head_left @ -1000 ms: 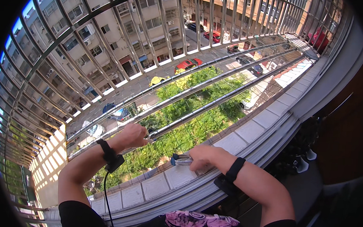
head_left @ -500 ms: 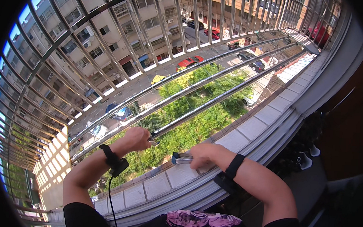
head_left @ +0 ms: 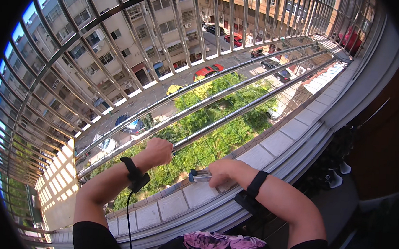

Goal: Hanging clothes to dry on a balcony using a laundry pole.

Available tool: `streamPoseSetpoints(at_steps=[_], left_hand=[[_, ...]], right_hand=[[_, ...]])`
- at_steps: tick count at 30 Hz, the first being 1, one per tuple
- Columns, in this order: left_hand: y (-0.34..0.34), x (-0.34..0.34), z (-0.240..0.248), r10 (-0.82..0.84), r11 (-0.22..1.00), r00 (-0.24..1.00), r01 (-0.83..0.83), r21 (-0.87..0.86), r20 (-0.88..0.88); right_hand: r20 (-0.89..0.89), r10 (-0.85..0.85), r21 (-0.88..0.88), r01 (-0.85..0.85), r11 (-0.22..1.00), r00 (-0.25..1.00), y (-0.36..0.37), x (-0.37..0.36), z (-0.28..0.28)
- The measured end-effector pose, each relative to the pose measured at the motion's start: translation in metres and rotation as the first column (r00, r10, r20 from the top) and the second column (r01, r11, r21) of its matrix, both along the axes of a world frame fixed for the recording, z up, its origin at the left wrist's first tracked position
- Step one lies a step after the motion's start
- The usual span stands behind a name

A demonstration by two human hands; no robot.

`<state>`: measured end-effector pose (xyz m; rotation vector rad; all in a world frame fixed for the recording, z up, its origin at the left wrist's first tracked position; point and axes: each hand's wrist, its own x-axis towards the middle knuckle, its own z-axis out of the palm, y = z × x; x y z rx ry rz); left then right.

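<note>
My left hand (head_left: pixel 160 151) is closed in a fist at the nearest of the long metal bars (head_left: pixel 218 124). Its fingertips are turned away, so what they grip is hidden. To the right and lower, my right hand (head_left: pixel 223 170) is closed on a small tool with a silver-grey looped body and a dark blue end (head_left: pixel 199 175); its exact kind is unclear. That tool sits just above the pale tiled ledge (head_left: pixel 200 194). Thin mesh wire (head_left: pixel 193 158) runs under the bars between both hands.
Upright metal bars (head_left: pixel 162 31) form a cage along the far side. Below the mesh lie green shrubs (head_left: pixel 217 125), a street and parked cars, among them a red car (head_left: pixel 208 71). White window tracks (head_left: pixel 293 162) run along the near side. A black cable (head_left: pixel 128 220) hangs from my left wrist.
My left hand has moved slightly right and up along the near bar, and its wrist has turned. A light piece that showed beside its fingers is now hidden. My right hand has barely moved.
</note>
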<state>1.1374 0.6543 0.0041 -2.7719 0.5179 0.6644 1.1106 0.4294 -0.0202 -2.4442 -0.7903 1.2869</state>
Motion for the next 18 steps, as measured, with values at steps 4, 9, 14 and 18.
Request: streamPoseSetpoints(at_steps=[4,9,14,18], left_hand=[[-0.012,0.001,-0.021,-0.122,0.992,0.992,0.121,0.036,0.029],[0.032,0.016,-0.037,0.04,0.995,0.999,-0.041,-0.088,-0.018],[0.022,0.01,-0.022,0.089,0.99,0.995,-0.093,-0.106,-0.049],[0.024,0.002,-0.009,0.023,0.993,0.995,-0.011,-0.119,0.098]], right_hand=[[0.058,-0.015,0.008,0.014,1.0,0.998,-0.001,-0.004,0.0],[0.052,-0.046,-0.02,0.047,0.999,0.998,0.0,-0.003,0.003],[0.199,0.014,0.071,-0.028,0.997,0.98,-0.009,-0.005,0.02],[0.17,-0.215,0.347,0.146,0.926,0.962,-0.04,-0.054,0.095]])
